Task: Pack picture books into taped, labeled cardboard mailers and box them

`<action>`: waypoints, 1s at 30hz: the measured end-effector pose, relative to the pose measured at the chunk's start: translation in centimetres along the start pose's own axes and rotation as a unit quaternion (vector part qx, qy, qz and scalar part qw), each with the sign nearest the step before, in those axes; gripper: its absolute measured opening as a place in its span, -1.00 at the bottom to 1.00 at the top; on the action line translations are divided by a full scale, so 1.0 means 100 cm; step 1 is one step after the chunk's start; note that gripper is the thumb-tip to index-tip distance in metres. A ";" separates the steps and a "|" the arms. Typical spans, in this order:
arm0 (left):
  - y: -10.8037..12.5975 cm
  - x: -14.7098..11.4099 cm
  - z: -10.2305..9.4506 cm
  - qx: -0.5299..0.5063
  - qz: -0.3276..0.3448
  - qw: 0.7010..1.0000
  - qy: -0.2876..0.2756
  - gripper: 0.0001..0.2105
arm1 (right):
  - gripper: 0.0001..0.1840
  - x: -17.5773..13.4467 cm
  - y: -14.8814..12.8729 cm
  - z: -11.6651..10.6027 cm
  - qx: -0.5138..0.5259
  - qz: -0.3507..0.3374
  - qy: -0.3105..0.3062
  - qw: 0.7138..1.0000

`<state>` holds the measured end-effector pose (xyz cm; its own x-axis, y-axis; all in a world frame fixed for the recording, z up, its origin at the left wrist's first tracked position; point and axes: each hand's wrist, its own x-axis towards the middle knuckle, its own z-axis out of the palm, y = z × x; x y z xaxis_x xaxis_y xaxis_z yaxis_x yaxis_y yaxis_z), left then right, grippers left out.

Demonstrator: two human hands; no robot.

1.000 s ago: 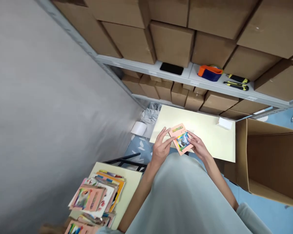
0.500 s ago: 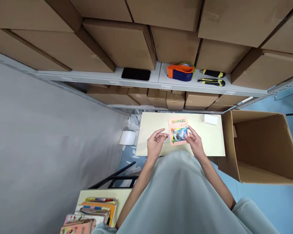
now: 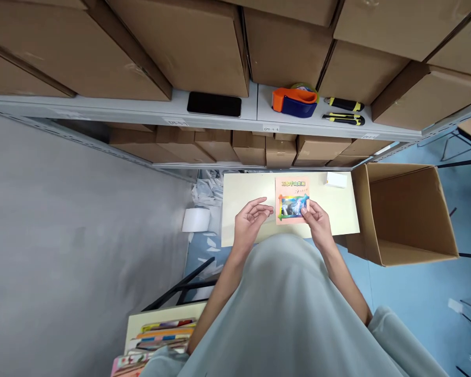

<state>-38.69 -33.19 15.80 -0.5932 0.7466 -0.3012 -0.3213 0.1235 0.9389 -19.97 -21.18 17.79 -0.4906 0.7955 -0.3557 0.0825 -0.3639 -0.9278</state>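
Observation:
A thin pink booklet (image 3: 292, 184) with a colourful framed picture on its cover is held over the pale table (image 3: 239, 188), cover up. My right hand (image 3: 318, 221) grips its lower right corner, thumb on top and fingers at the edge and beneath. Just left of the booklet is my left hand (image 3: 251, 219), apart from it, with nothing in it. Its fingers are loosely bent, the index stretched out apart from the thumb.
A small white box (image 3: 336, 180) lies on the table's far right. An open cardboard carton (image 3: 410, 209) stands to the right. The shelf ahead holds a phone (image 3: 214, 104), a tape dispenser (image 3: 295, 102) and utility knives (image 3: 344, 119). Stacked books (image 3: 167, 332) lie lower left.
The booklet and my right hand have shifted slightly right in view. My left hand's fingers have straightened a little. The whole view has tilted, moving the shelf upward.

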 end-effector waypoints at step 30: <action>0.038 -0.011 0.013 -0.032 0.028 0.999 0.024 -0.59 | -0.43 0.000 -0.029 -0.006 0.046 0.007 -0.028 0.999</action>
<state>-38.27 -32.64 19.87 -0.6458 0.7190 -0.2569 -0.3321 0.0384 0.9425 -19.68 -19.87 20.46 -0.5374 0.7630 -0.3593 0.0113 -0.4195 -0.9077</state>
